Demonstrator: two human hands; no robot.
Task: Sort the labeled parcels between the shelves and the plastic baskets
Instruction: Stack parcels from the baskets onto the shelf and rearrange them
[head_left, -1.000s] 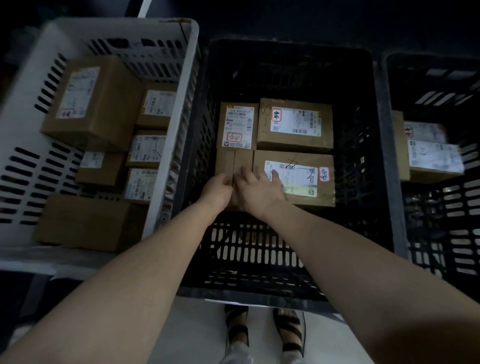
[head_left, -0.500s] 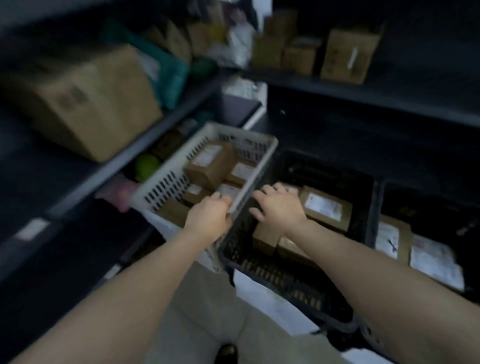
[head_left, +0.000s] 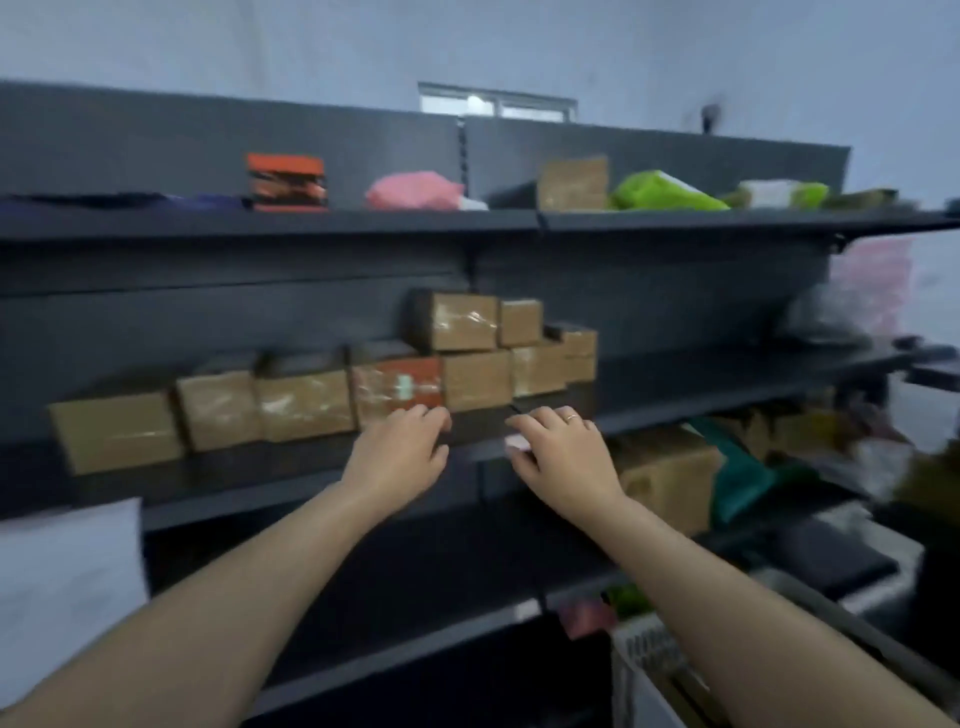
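Head view: the frame is blurred, and it looks up at dark metal shelves (head_left: 260, 221). Across the middle of the frame a row of brown cardboard parcels (head_left: 304, 402) sits on the middle shelf (head_left: 701, 402). One reddish box (head_left: 402, 384) is among them, and a second tier of smaller boxes (head_left: 462, 319) is stacked just right of centre. No labels can be read.

The left hand (head_left: 400, 452) and the right hand (head_left: 563, 457) reach side by side toward the front edge of that shelf, just below the reddish box. Neither grip holds a parcel: the fingers are apart and loosely bent. The right hand wears a ring. A small pale pink tag (head_left: 517, 444) shows beside its thumb, and I cannot tell if it is touched.

The top shelf carries an orange box (head_left: 287, 182), a pink bag (head_left: 413, 191) and a green bag (head_left: 665, 192). At lower right a slotted white basket (head_left: 644, 654) is partly in frame.

As a judgement, the sorting is mid-course — many parcels remain shelved, and the next pick looks likely to come from this row.
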